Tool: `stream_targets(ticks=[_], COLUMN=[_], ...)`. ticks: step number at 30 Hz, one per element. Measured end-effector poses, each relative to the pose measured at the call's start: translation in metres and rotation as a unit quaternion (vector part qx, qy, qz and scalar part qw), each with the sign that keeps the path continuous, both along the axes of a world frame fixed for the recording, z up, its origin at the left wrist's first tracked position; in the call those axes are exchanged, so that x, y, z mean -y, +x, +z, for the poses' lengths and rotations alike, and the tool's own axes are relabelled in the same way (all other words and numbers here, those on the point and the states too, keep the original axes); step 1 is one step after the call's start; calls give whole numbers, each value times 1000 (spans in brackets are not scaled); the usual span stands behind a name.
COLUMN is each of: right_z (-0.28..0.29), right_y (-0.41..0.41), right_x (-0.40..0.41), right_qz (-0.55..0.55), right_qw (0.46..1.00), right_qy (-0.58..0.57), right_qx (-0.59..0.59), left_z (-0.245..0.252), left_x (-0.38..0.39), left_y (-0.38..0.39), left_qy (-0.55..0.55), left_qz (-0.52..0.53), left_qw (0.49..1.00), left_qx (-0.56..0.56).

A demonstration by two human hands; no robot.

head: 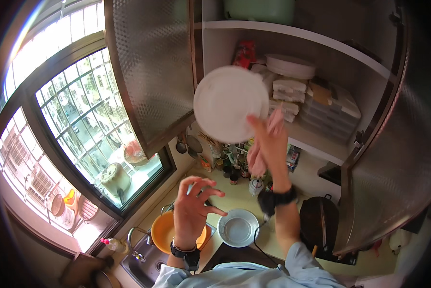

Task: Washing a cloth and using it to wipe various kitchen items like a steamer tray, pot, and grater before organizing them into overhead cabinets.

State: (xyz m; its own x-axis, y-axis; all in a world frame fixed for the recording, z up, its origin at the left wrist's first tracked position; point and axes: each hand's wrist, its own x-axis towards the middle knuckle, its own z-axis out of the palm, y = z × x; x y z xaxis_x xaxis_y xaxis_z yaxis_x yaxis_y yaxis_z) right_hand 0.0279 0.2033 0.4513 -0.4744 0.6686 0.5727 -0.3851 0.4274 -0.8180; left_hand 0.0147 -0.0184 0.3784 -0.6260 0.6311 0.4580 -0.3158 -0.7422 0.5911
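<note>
My right hand (pixel 271 144) is raised in front of the wall cabinet and grips the lower right edge of a round white plate or lid (pixel 230 104). A pink cloth (pixel 258 158) is held in the same hand and hangs down beside the wrist. My left hand (pixel 194 208) is raised lower down, over the sink side, with fingers apart and curved and nothing in it. Below, between my arms, a round metal bowl (pixel 238 228) stands on the counter. An orange basin (pixel 161 232) rests at the sink, partly hidden behind my left hand.
Cabinet doors with textured glass (pixel 154 72) stand open on both sides. The shelf (pixel 320 144) holds a white oval dish (pixel 290 66), stacked packs and clear boxes (pixel 330 108). Jars and bottles line the counter's back. A faucet (pixel 138 237) is at the left, a dark wok (pixel 318 223) at the right.
</note>
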Motion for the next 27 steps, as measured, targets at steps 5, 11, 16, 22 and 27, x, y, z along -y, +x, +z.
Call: stream_targets(ticks=[5, 11, 16, 22, 27], right_z=[79, 107, 141, 155, 165], right_y=[-37, -39, -101, -145, -147], right_x=[-63, -100, -174, -213, -226], right_qz=[72, 213, 190, 356, 204], right_qw=[984, 951, 959, 910, 967], right_qy=[-150, 37, -165, -202, -139], right_qx=[-62, -219, -130, -60, -59], left_z=[-23, -42, -53, -60, -68], left_x=[5, 14, 13, 11, 5], left_y=[5, 5, 11, 20, 23], left_qy=[-63, -106, -122, -138, -156], left_qz=[-28, -36, -3, 13, 27], left_qw=[997, 992, 987, 982, 977], left_qx=[37, 66, 105, 127, 144])
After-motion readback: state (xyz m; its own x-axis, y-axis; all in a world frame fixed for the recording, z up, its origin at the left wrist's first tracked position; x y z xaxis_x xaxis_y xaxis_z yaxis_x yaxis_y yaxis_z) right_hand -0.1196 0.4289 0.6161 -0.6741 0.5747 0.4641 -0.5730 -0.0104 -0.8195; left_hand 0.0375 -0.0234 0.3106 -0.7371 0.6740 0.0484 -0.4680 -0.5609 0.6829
